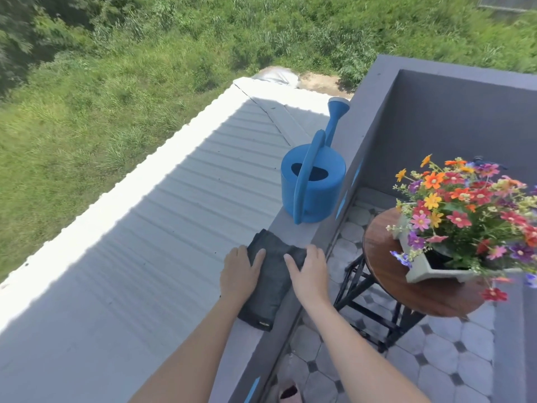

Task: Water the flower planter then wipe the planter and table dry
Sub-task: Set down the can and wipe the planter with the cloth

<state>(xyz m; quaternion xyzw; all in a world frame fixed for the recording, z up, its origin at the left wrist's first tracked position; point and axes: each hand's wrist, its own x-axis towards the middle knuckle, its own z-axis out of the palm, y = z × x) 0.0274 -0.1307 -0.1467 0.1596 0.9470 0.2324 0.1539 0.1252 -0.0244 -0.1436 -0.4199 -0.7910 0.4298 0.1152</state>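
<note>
A folded dark grey cloth lies on top of the grey balcony wall. My left hand rests on its left edge and my right hand on its right edge, fingers spread flat on the cloth. Beyond the cloth on the same ledge stands a blue watering can, upright, spout pointing away. To the right, a pale planter full of colourful flowers sits on a round wooden table with black legs.
A white corrugated roof slopes away left of the ledge, with grass beyond it. The balcony floor is tiled in grey octagons. A pink shoe lies by the wall's foot.
</note>
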